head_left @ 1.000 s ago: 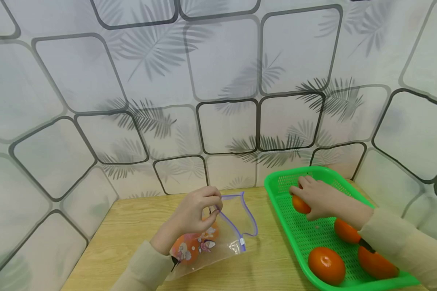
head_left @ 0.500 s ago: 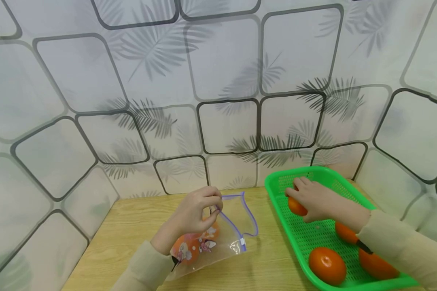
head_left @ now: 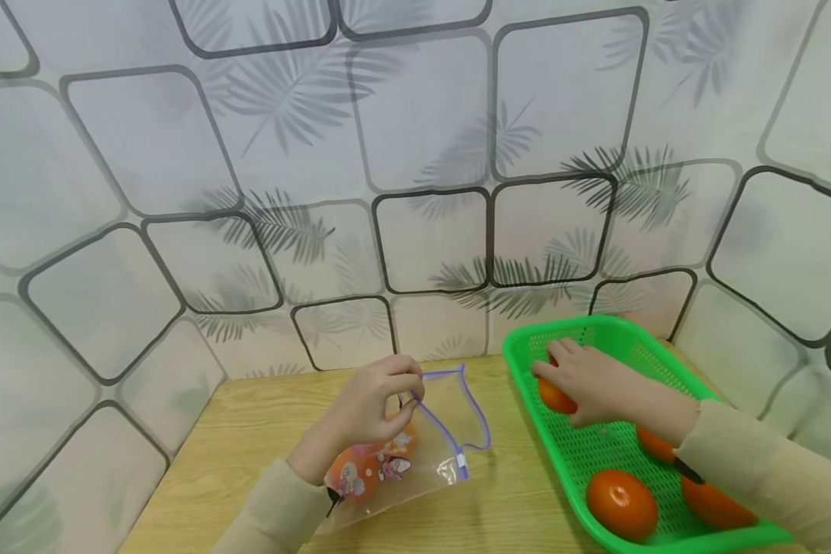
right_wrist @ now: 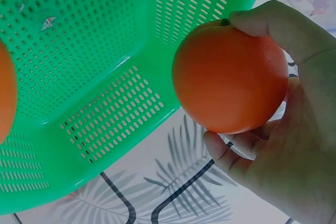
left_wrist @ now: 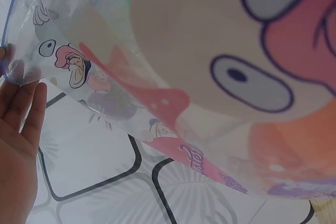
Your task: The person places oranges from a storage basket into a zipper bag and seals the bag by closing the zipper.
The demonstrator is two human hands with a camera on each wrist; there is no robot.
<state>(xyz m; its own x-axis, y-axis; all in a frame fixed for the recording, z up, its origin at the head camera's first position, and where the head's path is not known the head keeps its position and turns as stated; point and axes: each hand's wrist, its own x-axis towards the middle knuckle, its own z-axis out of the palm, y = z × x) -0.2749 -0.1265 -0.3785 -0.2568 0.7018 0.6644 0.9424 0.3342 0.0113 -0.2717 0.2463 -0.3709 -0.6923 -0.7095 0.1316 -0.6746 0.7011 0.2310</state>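
Three round, glossy orange fruits lay in the one bright green, perforated plastic basket [head_left: 557,471] on the person's right: a nearest fruit [head_left: 622,505] by the left wall, a second fruit [head_left: 722,506] to its right, and a third fruit [head_left: 654,444] a little farther in, partly covered by the cream right sleeve [head_left: 769,469]. To their left, one clear plastic zip bag [head_left: 429,473] with purple edging and cartoon print rested on the pale, wood-grained tabletop [head_left: 512,508]. Orange shapes showed through it, apparently two fruits, though the print left that count unsure.

Slightly farther off, the left hand [head_left: 377,402] pinched the bag's edge, its mouth open towards the basket. At about the same depth, the right hand [head_left: 589,382] gripped a fourth fruit [head_left: 555,396] between thumb and fingers, over the basket's interior near the left wall.

The step in hand looked to be taking this fruit out for bagging. The next move seemed to call for clearing the basket's rim with a firm hold, while the left hand kept the mouth wide. Behind everything stood white wall covering [head_left: 429,238] with grey leaves and dark outlines.
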